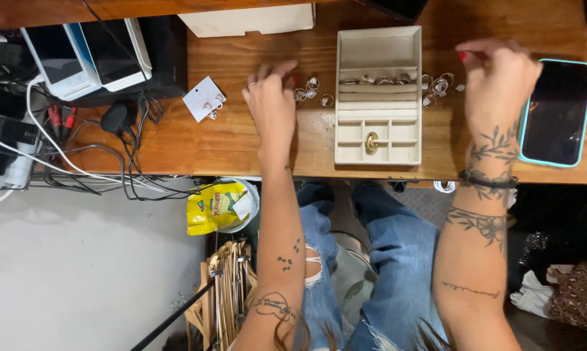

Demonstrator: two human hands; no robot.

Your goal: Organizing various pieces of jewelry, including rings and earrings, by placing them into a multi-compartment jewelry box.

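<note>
A cream jewellery tray (pixel 378 45) lies on the wooden table (pixel 241 140), with several rings (pixel 378 80) slotted in its padded rows and a gold ring (pixel 371 142) in a lower compartment. My left hand (pixel 272 104) rests palm down left of the tray, fingertips touching loose rings (pixel 311 88) on the wood. My right hand (pixel 498 78) hovers right of the tray, fingers bent over another cluster of loose rings (pixel 438 86). Whether either hand pinches a ring is hidden by the fingers.
A phone in a teal case (pixel 557 112) lies at the right edge. A white earring card (pixel 204 99), two white card terminals (pixel 88 52), a black plug and tangled cables (pixel 121 149) sit left. A white box (pixel 248 19) is at the back. Below the table: a yellow bag (pixel 218 207), wooden hangers (pixel 225 286).
</note>
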